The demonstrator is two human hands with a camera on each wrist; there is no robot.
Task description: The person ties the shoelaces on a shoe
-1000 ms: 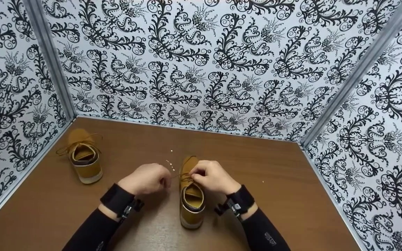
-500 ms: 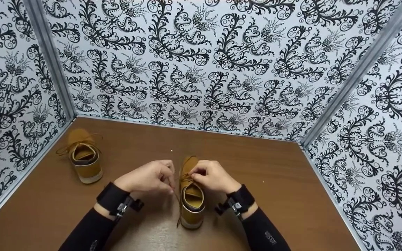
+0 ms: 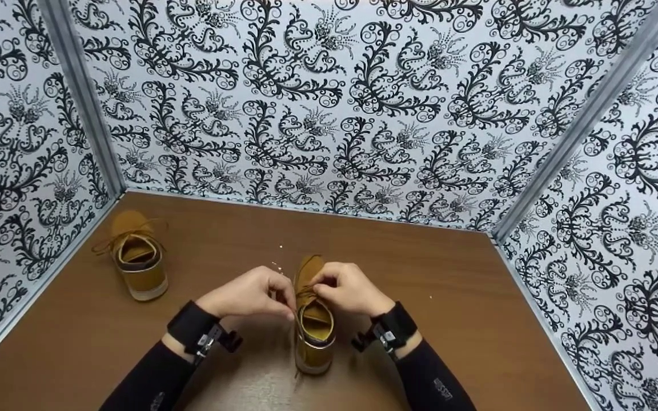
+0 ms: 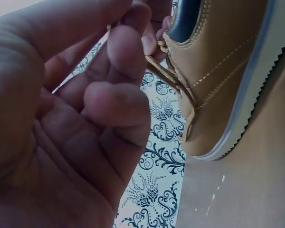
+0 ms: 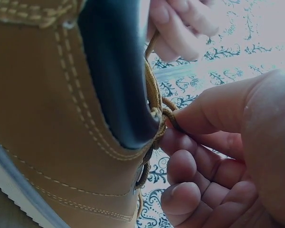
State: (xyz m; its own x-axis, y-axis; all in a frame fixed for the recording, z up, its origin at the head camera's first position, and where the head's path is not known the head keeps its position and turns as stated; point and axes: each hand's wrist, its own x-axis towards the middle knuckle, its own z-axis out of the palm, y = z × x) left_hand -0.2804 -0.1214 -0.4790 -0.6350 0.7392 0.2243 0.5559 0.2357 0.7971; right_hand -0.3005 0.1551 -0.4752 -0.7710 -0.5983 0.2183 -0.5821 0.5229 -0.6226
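Note:
A tan lace-up shoe [image 3: 314,358] stands on the table between my hands, toe pointing away. With thumb and forefinger, my right hand [image 3: 354,288] pinches the brown shoelace [image 5: 169,115] close to the lacing, a small loop showing at the fingertips in the right wrist view. My left hand [image 3: 249,294] is at the shoe's left side. Its thumb and forefinger pinch the other stretch of lace [image 4: 162,74], which runs up from the shoe to those fingertips. The rest of the left fingers are curled loosely. Part of the shoe's front is hidden behind my right hand.
The matching tan shoe [image 3: 143,277], its laces loose, stands at the back left of the brown table [image 3: 409,251]. Patterned panels [image 3: 317,114] with grey posts enclose the table's back and sides. Small light specks lie on the tabletop.
My left hand first shifted its fingers on the lace, whose end hung beside the shoe, then moved right, close against the shoe. My right hand has stayed in place.

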